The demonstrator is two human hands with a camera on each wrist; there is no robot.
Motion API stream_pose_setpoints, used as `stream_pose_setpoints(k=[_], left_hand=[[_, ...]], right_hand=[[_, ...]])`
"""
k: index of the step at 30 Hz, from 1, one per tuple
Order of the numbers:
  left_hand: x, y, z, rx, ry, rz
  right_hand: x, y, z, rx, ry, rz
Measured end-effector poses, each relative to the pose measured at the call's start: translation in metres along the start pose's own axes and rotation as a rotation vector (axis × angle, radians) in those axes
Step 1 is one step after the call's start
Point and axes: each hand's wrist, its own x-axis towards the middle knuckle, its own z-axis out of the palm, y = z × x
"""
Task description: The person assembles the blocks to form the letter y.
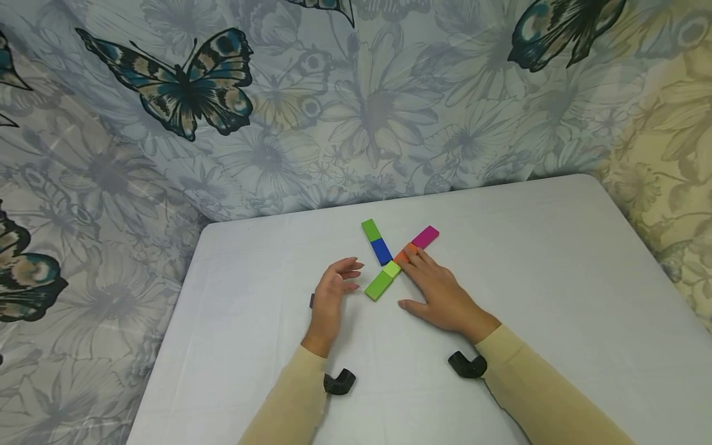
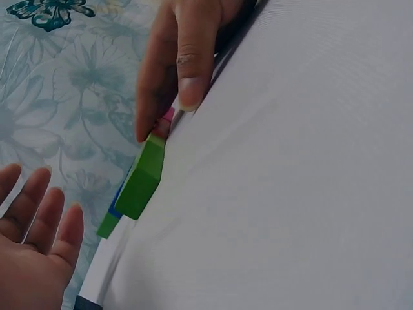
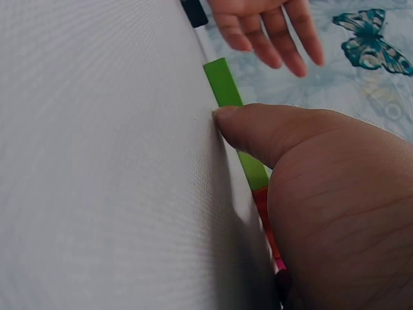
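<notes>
Small coloured blocks lie on the white table in two slanting rows that meet near the middle. In one row are a green block (image 1: 378, 286), a light green block (image 1: 392, 269), an orange block (image 1: 404, 253) and a magenta block (image 1: 426, 237). The other has a blue block (image 1: 381, 251) and a farther green block (image 1: 371, 230). My right hand (image 1: 445, 296) rests its extended fingertips on the orange block, partly covering it; its thumb is spread away. Left of the rows, my left hand (image 1: 332, 296) holds nothing, its fingers loosely bent and apart from the blocks.
A small dark object (image 1: 312, 300) shows beside the left hand, mostly hidden by it. The table's far edge (image 1: 311, 211) runs behind the blocks, against a wall hanging (image 1: 378, 111) printed with butterflies and flowers. Black curved pieces (image 1: 467, 365) sit at both wrists.
</notes>
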Motion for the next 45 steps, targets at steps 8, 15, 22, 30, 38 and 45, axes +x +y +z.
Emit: stream_pose_setpoints(k=[8, 15, 22, 30, 38, 45], left_hand=[[0.006, 0.003, -0.018, -0.145, 0.027, 0.052], [0.009, 0.005, -0.042, -0.137, 0.079, 0.05], [0.008, 0.006, -0.069, -0.122, 0.114, 0.033], [0.0, -0.001, -0.093, -0.079, 0.112, -0.043], [-0.007, -0.012, -0.103, -0.099, 0.116, -0.107], [-0.008, -0.023, -0.109, -0.135, 0.094, -0.101]], right_hand=[[0.0, 0.0, 0.0, 0.009, -0.019, 0.003], [-0.001, 0.0, -0.002, 0.025, -0.004, -0.013], [0.0, 0.0, -0.001, 0.028, 0.0, -0.021], [-0.002, -0.002, 0.0, 0.029, -0.002, -0.014], [-0.002, -0.002, 0.001, 0.02, -0.009, -0.005], [-0.001, -0.001, -0.001, 0.007, -0.01, -0.007]])
